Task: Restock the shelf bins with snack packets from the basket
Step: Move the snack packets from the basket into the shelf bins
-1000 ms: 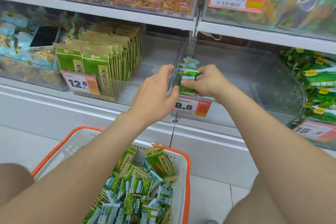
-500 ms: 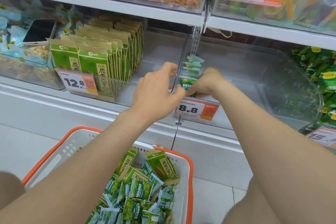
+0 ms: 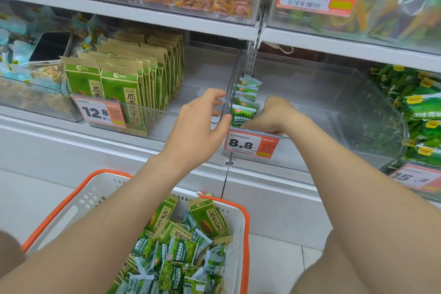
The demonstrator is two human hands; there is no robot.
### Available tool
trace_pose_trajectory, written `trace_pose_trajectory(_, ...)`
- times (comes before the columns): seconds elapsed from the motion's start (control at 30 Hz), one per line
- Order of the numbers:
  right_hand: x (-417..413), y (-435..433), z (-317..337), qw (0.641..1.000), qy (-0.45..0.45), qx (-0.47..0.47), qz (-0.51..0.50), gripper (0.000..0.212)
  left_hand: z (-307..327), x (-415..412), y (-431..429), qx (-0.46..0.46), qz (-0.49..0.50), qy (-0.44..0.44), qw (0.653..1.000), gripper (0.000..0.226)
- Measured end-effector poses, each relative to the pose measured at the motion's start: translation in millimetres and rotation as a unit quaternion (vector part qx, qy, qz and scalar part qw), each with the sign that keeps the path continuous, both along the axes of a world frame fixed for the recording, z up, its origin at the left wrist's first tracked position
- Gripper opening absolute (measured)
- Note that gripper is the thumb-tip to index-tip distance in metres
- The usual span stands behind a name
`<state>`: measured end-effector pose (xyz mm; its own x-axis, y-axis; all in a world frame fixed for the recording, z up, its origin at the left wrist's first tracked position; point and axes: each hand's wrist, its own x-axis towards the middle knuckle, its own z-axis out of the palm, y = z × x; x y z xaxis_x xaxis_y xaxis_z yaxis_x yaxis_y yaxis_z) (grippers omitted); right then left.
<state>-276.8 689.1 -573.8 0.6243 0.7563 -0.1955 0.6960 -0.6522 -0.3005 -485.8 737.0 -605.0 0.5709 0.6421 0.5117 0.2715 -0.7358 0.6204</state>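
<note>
Head view: both arms reach over a white basket point(image 3: 71, 196) with an orange rim toward the middle shelf.
Task's thing: small green snack packets; many lie loose in the basket point(image 3: 176, 253), and a short row point(image 3: 248, 89) stands on edge at the left end of the clear bin point(image 3: 334, 93), against its divider wall.
Front packet point(image 3: 242, 113): upright, face forward, just above the 8.8 price tag point(image 3: 250, 144).
Left hand point(image 3: 198, 124): fingers loosely spread and holding nothing; the thumb tip rests by the left edge of the front packet at the divider.
Right hand point(image 3: 274, 116): inside the bin, fingers curled down at the foot of the front packet; whether they pinch it or only nudge it I cannot tell.
Step, as I judge it: squaring the front packet into the row.
Handling: the packets look light, soft and puffy, with a slick film skin, so they likely tip or slide when standing alone.
Where to hold: probably by the flat crimped seam at top or bottom, or lightly across both faces; squeezing the middle risks crushing the contents.
Progress: most of the bin is bare and the basket is well stocked, so much remains.
Nearby: kraft pouches point(image 3: 124, 83) fill the next bin to the left.
</note>
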Motion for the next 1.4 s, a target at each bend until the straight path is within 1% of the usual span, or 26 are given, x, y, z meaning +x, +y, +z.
trace_pose_trajectory(0.07, -0.5, -4.5, 3.5, 0.999, -0.023, 0.039, 0.003, 0.052, -4.3, -4.2, -4.9, 0.045, 0.017, -0.035, 0.998, 0.030)
trace_pose_trajectory(0.13, -5.9, -11.2, 9.8, 0.990, -0.065, 0.127, 0.013, 0.040, -9.0, -11.5, -9.8, 0.125, 0.055, -0.067, 0.988, 0.016)
trace_pose_trajectory(0.17, -13.1, -16.4, 14.2, 0.980, -0.091, 0.176, 0.025, 0.033, -12.8, -16.0, -11.6, 0.152, 0.065, -0.069, 0.984, 0.013)
trace_pose_trajectory(0.23, -39.5, -33.3, 25.5, 0.961, -0.118, 0.242, 0.065, 0.020, -24.4, -24.7, -15.4, 0.156, 0.055, -0.042, 0.985, 0.015)
trace_pose_trajectory(0.27, -54.9, -42.7, 29.8, 0.956, -0.117, 0.253, 0.092, 0.015, -31.1, -28.4, -17.5, 0.138, 0.048, -0.012, 0.989, 0.015)
trace_pose_trajectory(0.3, -69.7, -51.7, 31.7, 0.955, -0.109, 0.248, 0.122, 0.012, -38.0, -31.2, -19.5, 0.111, 0.043, 0.036, 0.992, 0.014)
trace_pose_trajectory(0.33, -85.1, -61.7, 33.5, 0.955, -0.094, 0.229, 0.161, 0.012, -44.6, -33.3, -21.5, 0.084, 0.041, 0.101, 0.991, 0.014)
trace_pose_trajectory(0.37, -97.6, -69.6, 31.5, 0.957, -0.078, 0.193, 0.204, 0.012, -52.2, -34.9, -22.8, 0.066, 0.039, 0.172, 0.982, 0.019)
trace_pose_trajectory(0.43, -115.6, -80.0, 20.5, 0.950, -0.057, 0.105, 0.289, 0.015, -68.3, -38.8, -25.8, 0.055, 0.029, 0.304, 0.950, 0.027)
trace_pose_trajectory(0.5, -129.0, -85.7, 3.4, 0.934, -0.059, 0.014, 0.352, 0.021, -85.9, -45.3, -28.8, 0.044, -0.003, 0.406, 0.913, 0.024)
trace_pose_trajectory(0.57, -140.0, -90.4, -17.0, 0.915, -0.066, -0.062, 0.392, 0.025, -103.3, -55.2, -33.7, 0.016, -0.053, 0.488, 0.871, 0.016)
trace_pose_trajectory(0.6, -144.5, -91.9, -27.4, 0.907, -0.069, -0.099, 0.403, 0.023, -113.6, -61.0, -35.4, 0.002, -0.077, 0.522, 0.849, 0.013)
trace_pose_trajectory(0.63, -148.6, -93.9, -36.7, 0.899, -0.070, -0.130, 0.411, 0.020, -124.3, -67.1, -37.4, -0.018, -0.101, 0.551, 0.828, 0.013)
trace_pose_trajectory(0.67, -152.6, -95.8, -45.6, 0.892, -0.072, -0.153, 0.420, 0.024, -137.0, -72.4, -38.9, -0.039, -0.124, 0.580, 0.804, 0.016)
trace_pose_trajectory(0.73, -158.8, -97.8, -61.1, 0.876, -0.079, -0.188, 0.437, 0.034, -160.7, -81.2, -43.3, -0.069, -0.156, 0.643, 0.747, 0.025)
trace_pose_trajectory(0.77, -161.4, -98.3, -67.0, 0.868, -0.080, -0.207, 0.445, 0.035, -171.7, -85.4, -46.3, -0.074, -0.165, 0.668, 0.722, 0.031)
trace_pose_trajectory(0.8, -163.3, -98.3, -72.8, 0.858, -0.084, -0.228, 0.452, 0.034, -185.4, -89.1, -48.5, -0.072, -0.169, 0.689, 0.701, 0.043)
trace_pose_trajectory(0.83, -165.1, -97.7, -76.5, 0.850, -0.085, -0.243, 0.460, 0.032, -199.3, -92.4, -49.1, -0.067, -0.168, 0.702, 0.689, 0.060)
trace_pose_trajectory(0.9, -168.4, -95.8, -79.9, 0.839, -0.088, -0.264, 0.468, 0.028, -218.1, -96.0, -53.4, -0.045, -0.163, 0.703, 0.691, 0.089)
trace_pose_trajectory(0.93, -169.6, -94.4, -81.0, 0.840, -0.085, -0.262, 0.468, 0.027, -224.0, -96.4, -53.5, -0.028, -0.163, 0.696, 0.698, 0.096)
trace_pose_trajectory(0.97, -170.3, -93.0, -81.1, 0.842, -0.082, -0.259, 0.467, 0.025, -225.8, -96.4, -53.9, -0.024, -0.159, 0.691, 0.705, 0.095)
trace_pose_trajectory(1.03, -170.8, -89.8, -79.7, 0.841, -0.086, -0.256, 0.469, 0.024, -228.0, -94.6, -53.2, -0.041, -0.151, 0.669, 0.726, 0.079)
trace_pose_trajectory(1.17, -169.6, -85.7, -74.6, 0.842, -0.086, -0.246, 0.473, 0.030, -218.3, -86.8, -50.7, -0.041, -0.117, 0.618, 0.776, 0.029)
trace_pose_trajectory(1.2, -168.7, -84.9, -73.5, 0.841, -0.088, -0.249, 0.473, 0.030, -213.9, -84.4, -48.7, -0.047, -0.104, 0.600, 0.791, 0.023)
trace_pose_trajectory(1.3, -164.4, -83.0, -69.3, 0.836, -0.095, -0.268, 0.469, 0.034, -196.9, -76.1, -39.0, -0.114, -0.100, 0.539, 0.829, 0.029)
trace_pose_trajectory(1.4, -154.8, -80.9, -55.7, 0.845, -0.089, -0.276, 0.449, 0.031, -165.3, -64.3, -27.1, -0.155, -0.127, 0.500, 0.843, 0.026)
